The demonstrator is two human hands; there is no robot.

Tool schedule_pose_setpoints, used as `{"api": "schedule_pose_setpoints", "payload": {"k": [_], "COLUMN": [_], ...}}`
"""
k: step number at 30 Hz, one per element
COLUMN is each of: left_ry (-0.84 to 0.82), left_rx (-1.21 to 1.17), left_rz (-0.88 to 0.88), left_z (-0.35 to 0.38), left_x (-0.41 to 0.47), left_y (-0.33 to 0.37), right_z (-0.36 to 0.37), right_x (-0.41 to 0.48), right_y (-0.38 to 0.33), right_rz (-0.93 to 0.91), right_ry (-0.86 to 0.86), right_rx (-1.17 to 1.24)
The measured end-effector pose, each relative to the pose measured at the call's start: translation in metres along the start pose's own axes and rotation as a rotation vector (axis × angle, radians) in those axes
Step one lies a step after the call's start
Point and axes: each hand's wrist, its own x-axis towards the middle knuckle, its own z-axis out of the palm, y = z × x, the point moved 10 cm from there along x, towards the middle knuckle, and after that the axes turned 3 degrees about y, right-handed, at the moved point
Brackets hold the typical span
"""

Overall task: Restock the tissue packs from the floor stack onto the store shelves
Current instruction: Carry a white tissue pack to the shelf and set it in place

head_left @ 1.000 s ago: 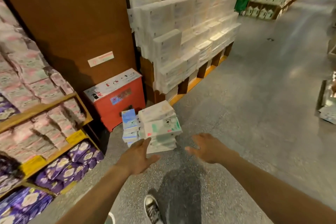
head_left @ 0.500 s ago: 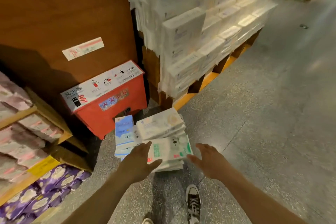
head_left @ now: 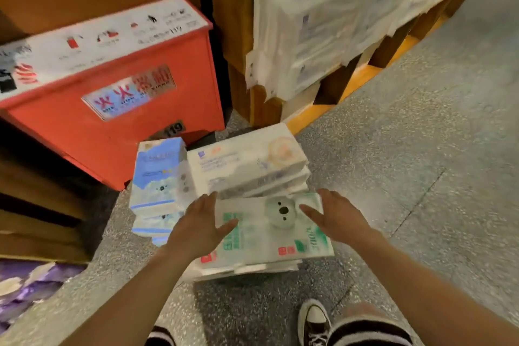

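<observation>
Restocking barely begun, head view: tissue stack (head_left: 247, 166) sits on speckled floor (head_left: 421, 177) beside red box (head_left: 112, 121), no pack lifted yet. Left hand (head_left: 196, 230) and right hand (head_left: 339, 219) flank green koala-print pack (head_left: 261, 236) on stack's near side, fingers spread wide, holding nothing. Packs flat, rectangular, glossy plastic-wrapped; likely soft, squashable.

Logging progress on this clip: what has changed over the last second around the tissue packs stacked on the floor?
The left hand and right hand came forward and down to the green koala pack. They now flank its left and right ends with fingers straight, and nothing is lifted yet. The camera closed in too. The blue packs, the white packs behind and the red box stayed put.
</observation>
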Motion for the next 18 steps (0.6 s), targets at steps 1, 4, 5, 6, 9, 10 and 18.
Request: {"api": "schedule_pose_setpoints", "payload": {"k": [1,4,5,6,9,10,18], "left_ry": [0.015,0.062,0.069,0.072,0.059,0.059,0.122], "left_rx": [0.009,-0.002,-0.021,-0.055,-0.24,-0.289,-0.442], "left_rz": [-0.019,-0.073,-0.093,-0.119,-0.214,-0.223,-0.298], "left_z": [0.013,0.04,0.046,0.051,0.065,0.068,0.055], "left_x": [0.008,0.025,0.029,0.032,0.037,0.038,0.029], "left_y": [-0.01,-0.038,-0.046,-0.053,-0.069,-0.069,-0.068], "right_z": [0.016,0.051,0.06,0.068,0.091,0.096,0.081], "right_x": [0.011,0.04,0.045,0.05,0.059,0.063,0.058], "right_y": [0.009,0.032,0.037,0.041,0.053,0.054,0.035], "right_rz": [0.023,0.116,0.156,0.192,0.275,0.259,0.118], "right_ry": [-0.006,-0.03,-0.047,-0.061,-0.107,-0.116,-0.031], "right_rx": [0.011,0.077,0.131,0.195,0.413,0.488,0.702]}}
